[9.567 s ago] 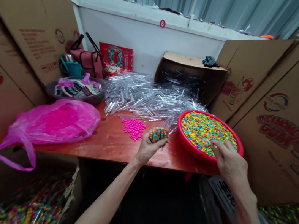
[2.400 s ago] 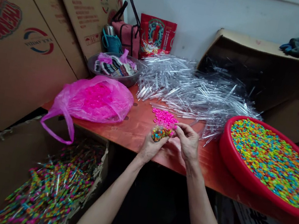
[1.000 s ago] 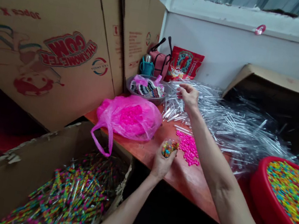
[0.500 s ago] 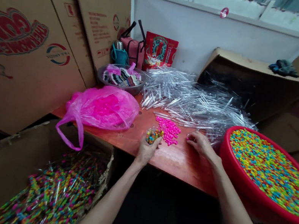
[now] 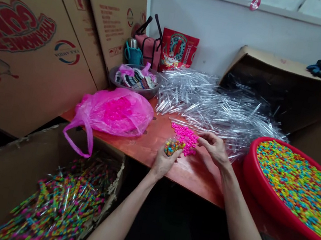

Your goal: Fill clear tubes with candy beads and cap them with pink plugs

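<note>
My left hand (image 5: 164, 163) is closed round a bundle of clear tubes (image 5: 171, 146) filled with multicoloured candies, seen from their ends. Just behind the bundle lies a loose pile of small pink pieces (image 5: 188, 136) on the orange-red tabletop. My right hand (image 5: 214, 147) reaches in from the right, its thumb and forefinger pinched at the pile's right edge. A pink piece shows at those fingertips, partly hidden.
Empty clear tubes (image 5: 221, 108) lie heaped behind. A red tub (image 5: 248, 164) of candies stands at right, and a pink plastic bag (image 5: 118, 112) at left. Below it, a carton (image 5: 12, 168) holds filled tubes. A grey bowl (image 5: 149, 92) sits behind the bag.
My right hand has moved left to the edge of the pink pile, closer to my left hand. My left hand keeps its hold on the tubes. The view has shifted slightly.
</note>
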The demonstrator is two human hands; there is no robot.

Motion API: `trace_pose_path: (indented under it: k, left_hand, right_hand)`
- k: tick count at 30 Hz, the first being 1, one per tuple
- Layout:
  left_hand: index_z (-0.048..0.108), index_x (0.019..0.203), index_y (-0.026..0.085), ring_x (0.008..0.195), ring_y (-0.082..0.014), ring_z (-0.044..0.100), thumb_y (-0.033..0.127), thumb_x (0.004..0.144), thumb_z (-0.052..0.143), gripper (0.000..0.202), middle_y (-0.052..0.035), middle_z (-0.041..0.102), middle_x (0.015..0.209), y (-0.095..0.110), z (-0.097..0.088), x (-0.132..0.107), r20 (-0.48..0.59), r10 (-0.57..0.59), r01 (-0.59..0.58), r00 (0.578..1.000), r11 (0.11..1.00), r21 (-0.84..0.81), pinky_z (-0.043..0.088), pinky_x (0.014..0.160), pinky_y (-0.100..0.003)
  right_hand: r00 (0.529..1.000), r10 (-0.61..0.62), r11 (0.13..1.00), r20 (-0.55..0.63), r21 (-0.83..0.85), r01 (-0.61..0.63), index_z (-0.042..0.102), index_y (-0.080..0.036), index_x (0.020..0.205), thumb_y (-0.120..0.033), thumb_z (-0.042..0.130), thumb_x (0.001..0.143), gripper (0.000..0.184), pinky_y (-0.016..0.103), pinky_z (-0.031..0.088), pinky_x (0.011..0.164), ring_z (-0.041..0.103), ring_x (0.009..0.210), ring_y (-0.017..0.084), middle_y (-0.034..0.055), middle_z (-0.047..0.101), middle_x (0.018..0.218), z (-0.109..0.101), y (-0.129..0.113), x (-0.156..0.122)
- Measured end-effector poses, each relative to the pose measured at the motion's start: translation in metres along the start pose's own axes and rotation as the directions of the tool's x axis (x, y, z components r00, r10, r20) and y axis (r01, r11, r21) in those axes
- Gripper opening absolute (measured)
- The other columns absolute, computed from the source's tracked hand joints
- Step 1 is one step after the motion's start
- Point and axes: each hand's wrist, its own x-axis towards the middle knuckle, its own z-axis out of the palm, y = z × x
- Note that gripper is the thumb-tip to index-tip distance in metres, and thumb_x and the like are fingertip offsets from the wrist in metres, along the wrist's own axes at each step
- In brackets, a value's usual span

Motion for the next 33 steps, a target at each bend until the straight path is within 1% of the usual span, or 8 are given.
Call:
trace_pose_path:
  k: [3,7,9,13,18,21,25,33]
  left_hand:
    - [0.072,0.102,0.015,0.069,-0.0153,0.07,0.04,0.079,0.081,0.035,-0.0056,0.076,0.084,0.0,0.0,0.0,0.006,0.032,-0.032,0.999,0.999,-0.006,0.058,0.066,-0.026]
    - [0.072,0.111,0.015,0.09,-0.0211,0.075,0.036,0.082,0.08,0.037,-0.0112,0.078,0.107,0.001,-0.001,0.0,0.029,0.059,-0.059,0.998,0.998,-0.006,0.06,0.086,-0.033]
    - [0.072,0.114,0.015,0.091,-0.0226,0.075,0.037,0.083,0.079,0.038,-0.0129,0.077,0.113,0.0,-0.001,0.0,0.041,0.05,-0.05,0.998,0.999,-0.006,0.06,0.087,-0.035]
    - [0.071,0.117,0.015,0.092,-0.0232,0.076,0.037,0.084,0.078,0.04,-0.0136,0.077,0.114,-0.001,-0.001,0.001,0.047,0.051,-0.052,0.998,0.999,0.003,0.06,0.087,-0.036]
    - [0.073,0.114,0.015,0.089,-0.0223,0.075,0.037,0.084,0.078,0.037,-0.0116,0.079,0.104,0.0,-0.003,0.001,0.033,0.059,-0.06,0.998,0.998,0.025,0.059,0.085,-0.034]
    - [0.074,0.112,0.015,0.091,-0.0219,0.075,0.036,0.083,0.079,0.036,-0.0105,0.079,0.102,0.001,-0.003,0.001,0.029,0.063,-0.064,0.998,0.998,0.015,0.058,0.085,-0.032]
    - [0.074,0.11,0.016,0.091,-0.0219,0.075,0.035,0.08,0.081,0.036,-0.0105,0.078,0.104,0.003,-0.002,0.001,0.018,0.067,-0.066,0.998,0.998,-0.008,0.058,0.085,-0.031]
    - [0.074,0.107,0.014,0.088,-0.0209,0.074,0.036,0.08,0.08,0.035,-0.0108,0.078,0.102,-0.003,-0.001,0.004,-0.002,0.116,-0.116,0.993,0.992,0.042,0.058,0.081,-0.03]
  right_hand:
    - [0.999,-0.029,0.986,-0.013,0.161,0.031,0.078,-0.023,0.106,-0.042,0.076,0.087,0.027,0.031,0.054,0.074,0.067,0.08,0.017,0.0035,0.075,0.096,0.02,-0.016,0.005]
    - [0.994,-0.097,0.982,0.047,0.165,0.088,0.081,-0.024,0.106,-0.04,0.072,0.092,0.023,0.03,0.054,0.074,0.066,0.079,0.016,0.0031,0.074,0.091,0.034,-0.028,0.001]
    - [0.991,-0.124,0.984,0.044,0.132,0.117,0.08,-0.025,0.108,-0.039,0.071,0.094,0.023,0.03,0.053,0.075,0.066,0.081,0.016,0.0034,0.073,0.092,0.038,-0.03,-0.004]
    - [0.981,-0.19,0.98,-0.03,0.047,0.191,0.079,-0.026,0.112,-0.036,0.074,0.091,0.023,0.03,0.053,0.075,0.065,0.086,0.018,0.0044,0.072,0.1,0.047,-0.029,-0.012]
    - [0.94,-0.323,0.946,-0.11,-0.064,0.317,0.077,-0.026,0.111,-0.035,0.072,0.093,0.02,0.032,0.055,0.079,0.067,0.091,0.019,0.0049,0.073,0.104,0.056,-0.027,-0.014]
    - [0.922,-0.362,0.931,-0.134,-0.108,0.35,0.076,-0.027,0.113,-0.032,0.07,0.094,0.02,0.031,0.056,0.079,0.069,0.09,0.018,0.0043,0.075,0.105,0.061,-0.024,-0.014]
    - [0.895,-0.381,0.922,-0.233,-0.174,0.347,0.075,-0.025,0.112,-0.032,0.068,0.096,0.018,0.03,0.056,0.074,0.069,0.082,0.018,0.004,0.076,0.098,0.071,-0.015,-0.017]
    - [0.839,-0.322,0.946,-0.438,-0.187,0.265,0.074,-0.023,0.107,-0.041,0.064,0.097,0.023,0.034,0.057,0.08,0.07,0.085,0.02,0.006,0.075,0.096,0.101,-0.005,-0.023]
